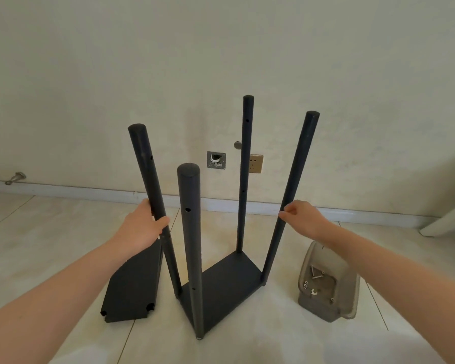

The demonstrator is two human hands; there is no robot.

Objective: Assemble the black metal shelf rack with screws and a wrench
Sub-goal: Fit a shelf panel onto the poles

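Our left hand fingers wrap the left post; right hand grip on right post unclear; we'd square both.

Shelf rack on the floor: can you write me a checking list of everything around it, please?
Surface: pale tiled floor.
Job's things: base shelf stands with four black poles pointing up; spare shelf panel lies flat to its left; screws sit in a grey tub on its right; wrench not made out.
Clutter: nothing seen.
Hands: left hand grips the left pole; right hand has curled fingertips at the right pole, grip unclear.
Cables: nothing seen.
Surroundings: wall with a socket, an open wall box and a door stopper.
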